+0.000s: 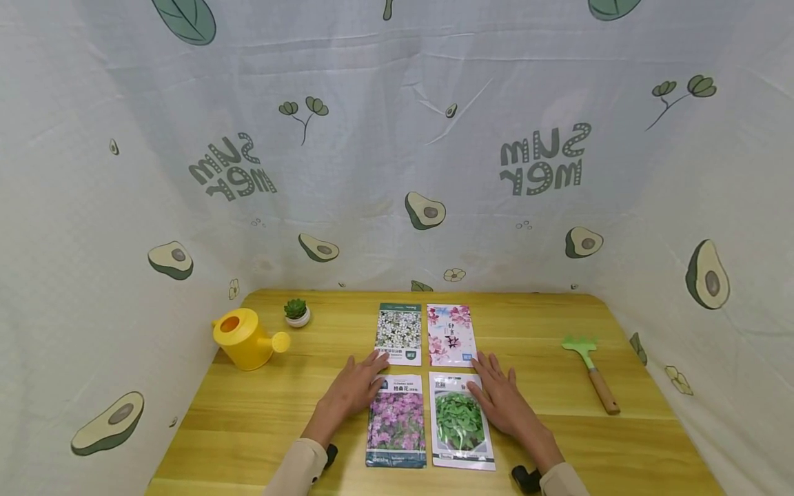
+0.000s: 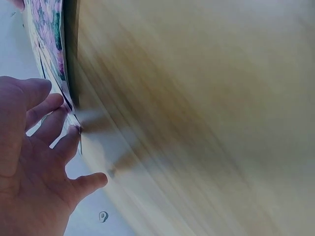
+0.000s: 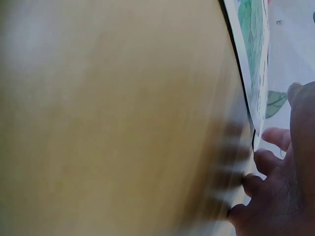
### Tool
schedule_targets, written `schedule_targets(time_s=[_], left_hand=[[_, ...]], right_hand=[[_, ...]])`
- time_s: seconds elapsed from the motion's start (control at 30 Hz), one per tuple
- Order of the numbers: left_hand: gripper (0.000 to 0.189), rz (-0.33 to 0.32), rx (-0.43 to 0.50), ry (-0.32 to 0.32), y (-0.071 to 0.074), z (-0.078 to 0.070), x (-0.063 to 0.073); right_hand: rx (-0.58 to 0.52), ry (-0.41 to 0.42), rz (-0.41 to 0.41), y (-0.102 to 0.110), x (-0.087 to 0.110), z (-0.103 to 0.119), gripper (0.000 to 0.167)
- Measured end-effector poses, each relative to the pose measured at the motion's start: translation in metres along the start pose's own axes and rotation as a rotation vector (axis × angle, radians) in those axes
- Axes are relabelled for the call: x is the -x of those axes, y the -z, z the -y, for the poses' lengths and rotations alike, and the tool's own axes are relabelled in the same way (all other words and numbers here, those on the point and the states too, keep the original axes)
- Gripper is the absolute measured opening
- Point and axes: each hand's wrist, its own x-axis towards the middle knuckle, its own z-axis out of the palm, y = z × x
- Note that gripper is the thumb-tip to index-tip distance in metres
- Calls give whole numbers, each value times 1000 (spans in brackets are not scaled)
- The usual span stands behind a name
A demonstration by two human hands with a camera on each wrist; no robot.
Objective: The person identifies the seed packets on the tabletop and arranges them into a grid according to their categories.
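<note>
Four-cornered in a two-by-two block lie seed packets on the wooden table. The white-flower seed packet [image 1: 400, 331] is back left and the pink-blossom seed packet [image 1: 443, 337] back right. In front are the purple-flower seed packet [image 1: 397, 424] and the green-leaf seed packet [image 1: 460, 421]. My left hand [image 1: 352, 387] lies at the left side of the block, fingertips over the white-flower packet's lower corner and thumb at the purple one. On the right side, my right hand [image 1: 504, 399] has fingertips at the pink-blossom packet's corner and thumb over the green-leaf packet. Fingers of both hands are extended.
A yellow watering can [image 1: 245, 341] and a small potted succulent [image 1: 297, 312] stand at the back left of the table [image 1: 279, 420]. A green hand rake [image 1: 595, 379] with a wooden handle lies at the right. Printed white cloth [image 1: 372, 158] encloses the back and sides.
</note>
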Motion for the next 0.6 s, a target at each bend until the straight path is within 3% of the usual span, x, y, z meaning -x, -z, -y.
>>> schedule_targets(time_s=[0.43, 0.6], left_hand=[[44, 5, -8, -15, -3, 2, 2], [49, -22, -22, -45, -6, -10, 7]], right_hand=[[-4, -24, 28, 1, 5, -2, 63], [-3, 4, 29, 4, 12, 3, 68]])
